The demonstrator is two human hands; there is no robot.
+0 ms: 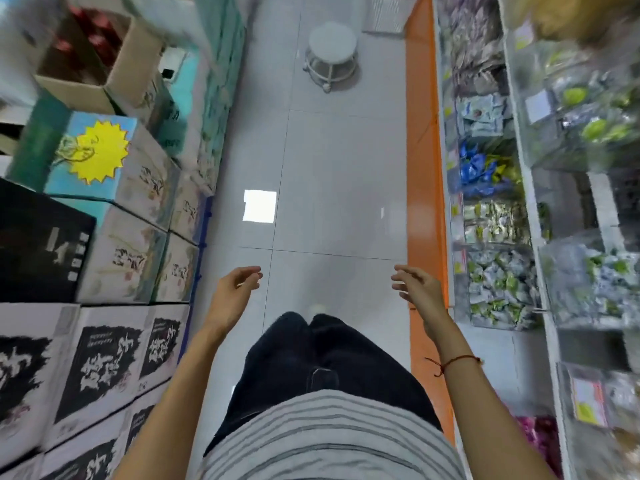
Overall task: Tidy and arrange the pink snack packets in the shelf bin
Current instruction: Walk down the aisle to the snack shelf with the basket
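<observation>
I look straight down a shop aisle. My left hand (235, 292) hangs over the grey floor tiles, fingers loosely curled and apart, holding nothing. My right hand (417, 285) is stretched out near the orange shelf base, fingers spread, also holding nothing. Pink snack packets (540, 438) show blurred in a clear shelf bin at the lower right, behind and to the right of my right forearm. Neither hand touches them.
Clear shelf bins (498, 285) with green, blue and silver packets line the right side. Stacked cartons (114, 258) line the left. A white round stool (331, 51) stands far down the aisle. The orange shelf base (424, 168) runs along the floor.
</observation>
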